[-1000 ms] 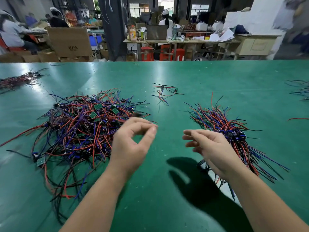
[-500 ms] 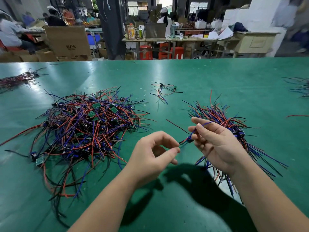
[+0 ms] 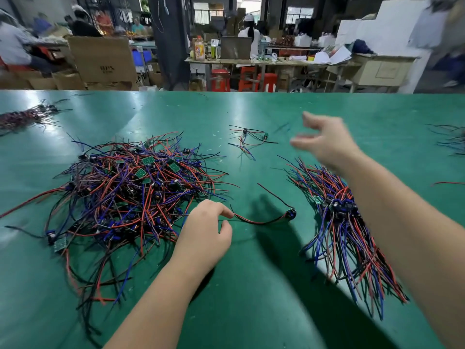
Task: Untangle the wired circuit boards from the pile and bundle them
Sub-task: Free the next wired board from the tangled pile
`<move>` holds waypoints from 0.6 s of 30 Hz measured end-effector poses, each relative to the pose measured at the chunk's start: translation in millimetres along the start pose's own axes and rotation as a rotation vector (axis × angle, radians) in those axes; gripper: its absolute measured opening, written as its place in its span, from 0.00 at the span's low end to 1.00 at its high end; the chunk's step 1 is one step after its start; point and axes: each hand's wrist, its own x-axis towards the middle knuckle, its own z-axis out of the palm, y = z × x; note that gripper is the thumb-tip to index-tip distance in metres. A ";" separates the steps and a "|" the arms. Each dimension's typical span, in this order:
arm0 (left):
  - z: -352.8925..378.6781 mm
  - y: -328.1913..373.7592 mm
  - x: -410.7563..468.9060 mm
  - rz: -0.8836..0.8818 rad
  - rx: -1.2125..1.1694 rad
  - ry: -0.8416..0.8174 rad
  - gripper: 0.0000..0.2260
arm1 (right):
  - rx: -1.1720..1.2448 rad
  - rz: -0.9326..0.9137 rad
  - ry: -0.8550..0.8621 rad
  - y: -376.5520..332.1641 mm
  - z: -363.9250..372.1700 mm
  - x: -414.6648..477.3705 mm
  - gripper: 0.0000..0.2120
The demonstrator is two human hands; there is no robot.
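Note:
A tangled pile (image 3: 130, 195) of red, blue and black wires with small green circuit boards covers the left of the green table. A combed bundle (image 3: 344, 222) of the same wired boards lies on the right. Between them one wired board (image 3: 264, 217) rests on the table, its dark component end pointing toward the bundle. My left hand (image 3: 206, 227) pinches the wire end of that piece beside the pile. Blurred by motion, my right hand (image 3: 324, 139) hangs in the air beyond the bundle, fingers spread and holding nothing.
A small loose group of wired boards (image 3: 247, 138) lies mid-table farther back. More wire heaps sit at the far left (image 3: 27, 114) and far right edge (image 3: 450, 137). Beyond the table's far edge are cartons, workbenches and seated people.
My right hand let go of the single wired board and swung up and away past the bundle. My left hand moved toward the pile's edge and pinched the wire, which now lies on the table.

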 end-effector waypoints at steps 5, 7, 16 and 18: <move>-1.5 0.4 0.8 -0.010 -0.010 -0.025 0.10 | -0.587 0.020 -0.606 39.2 11.7 -8.3 0.26; -1.5 1.1 0.9 -0.014 -0.015 -0.042 0.10 | -0.607 0.033 -0.694 48.6 14.2 -15.1 0.17; 0.5 -1.4 1.9 -0.032 0.002 -0.070 0.14 | -0.452 0.044 -0.745 63.7 12.4 -27.0 0.13; 1.3 -2.4 2.3 -0.036 -0.001 -0.067 0.14 | -0.403 0.007 -0.611 67.1 17.4 -28.3 0.06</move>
